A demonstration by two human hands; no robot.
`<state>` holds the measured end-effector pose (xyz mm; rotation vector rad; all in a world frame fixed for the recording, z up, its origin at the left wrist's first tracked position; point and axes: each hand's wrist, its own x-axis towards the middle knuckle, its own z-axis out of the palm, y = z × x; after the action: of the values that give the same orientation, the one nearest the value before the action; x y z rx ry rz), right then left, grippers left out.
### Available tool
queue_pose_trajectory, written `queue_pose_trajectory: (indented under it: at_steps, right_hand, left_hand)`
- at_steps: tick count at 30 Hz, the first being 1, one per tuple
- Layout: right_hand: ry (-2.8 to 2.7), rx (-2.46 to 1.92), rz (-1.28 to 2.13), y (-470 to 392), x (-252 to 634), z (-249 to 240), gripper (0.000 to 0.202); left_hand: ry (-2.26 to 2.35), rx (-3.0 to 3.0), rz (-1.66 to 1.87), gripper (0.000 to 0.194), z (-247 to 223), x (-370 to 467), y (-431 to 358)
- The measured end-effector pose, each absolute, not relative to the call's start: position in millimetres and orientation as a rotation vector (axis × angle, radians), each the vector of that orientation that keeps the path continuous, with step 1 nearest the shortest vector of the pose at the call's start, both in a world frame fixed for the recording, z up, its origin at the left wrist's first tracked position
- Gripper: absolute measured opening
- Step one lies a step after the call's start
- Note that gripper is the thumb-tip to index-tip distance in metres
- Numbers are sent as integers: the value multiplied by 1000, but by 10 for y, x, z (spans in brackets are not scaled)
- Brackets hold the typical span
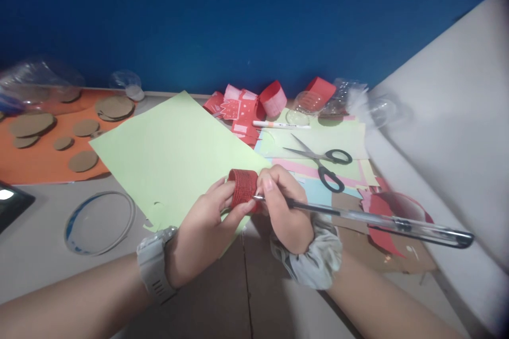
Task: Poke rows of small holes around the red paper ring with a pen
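Near the middle, my left hand has its fingers around a small red ring-shaped roll with dark lines on its surface. My right hand is closed beside the roll's right side and grips a clear pen with a black end. The pen lies nearly level, its metal tip against or very near the roll's lower right edge. Beneath and behind the roll lies a large light green sheet, with a small curled cut at its lower left corner.
Scissors lie spread on coloured sheets at the right. Red paper pieces and a white marker are behind. Cardboard discs rest on orange paper; a tape ring sits at the left. A blue wall rises behind.
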<state>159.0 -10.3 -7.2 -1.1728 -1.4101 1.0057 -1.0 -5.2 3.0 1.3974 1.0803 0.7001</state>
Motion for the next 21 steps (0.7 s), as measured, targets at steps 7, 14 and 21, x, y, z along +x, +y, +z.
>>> queue_pose_trajectory:
  at_steps: [7,14,21]
  right_hand:
    - [-1386,-1097,1055,-87,1602,-66,35]
    - [-1252,-1058,911,-140,1566,-66,29]
    - [-1419,-991,812,-153,1563,-105,30]
  left_hand:
    - [1081,1406,712,15,64,-30,-69]
    - [1034,1394,775,22,55,-22,-79]
    - [1048,1407,753,10,86,-25,-70]
